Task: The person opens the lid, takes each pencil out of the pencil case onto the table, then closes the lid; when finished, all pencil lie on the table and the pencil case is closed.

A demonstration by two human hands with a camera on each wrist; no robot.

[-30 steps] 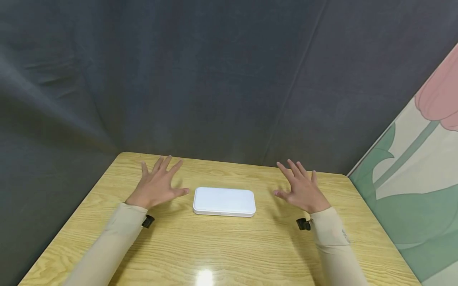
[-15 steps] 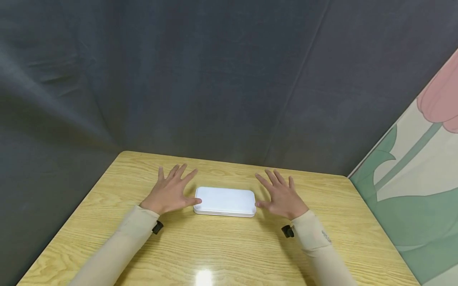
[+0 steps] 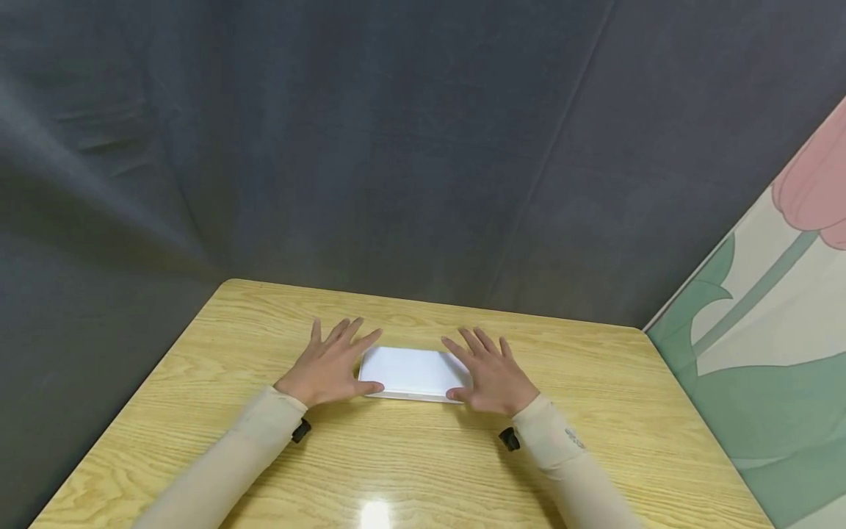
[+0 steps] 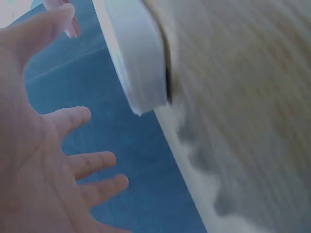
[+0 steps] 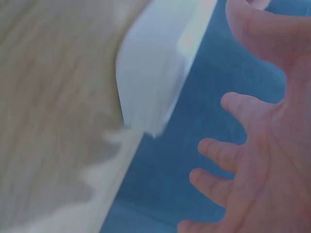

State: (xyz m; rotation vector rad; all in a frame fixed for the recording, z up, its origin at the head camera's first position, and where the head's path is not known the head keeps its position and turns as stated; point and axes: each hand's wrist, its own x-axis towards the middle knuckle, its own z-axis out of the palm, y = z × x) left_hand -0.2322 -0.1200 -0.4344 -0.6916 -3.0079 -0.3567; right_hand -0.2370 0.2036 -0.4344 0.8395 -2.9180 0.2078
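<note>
A flat white case [image 3: 413, 373] with rounded corners lies on the wooden table, its long side across my view. My left hand [image 3: 330, 371] hovers at the case's left end, fingers spread and the thumb over the near left corner. At the opposite end my right hand [image 3: 492, 378] hangs with spread fingers, its thumb over the near right part. Both wrist views show a gap between each palm and the white case [image 4: 138, 58], so neither hand appears to touch it. Nothing is held.
The light wooden table [image 3: 423, 455] runs up to a dark grey curtain [image 3: 396, 162] behind and on the left. Along the right side hangs a cloth [image 3: 780, 353] with a pink tulip and green leaves. Small black devices sit at both wrists.
Both hands have moved inward from either side, coming over the ends of the white case with fingers still spread. The case has stayed in place.
</note>
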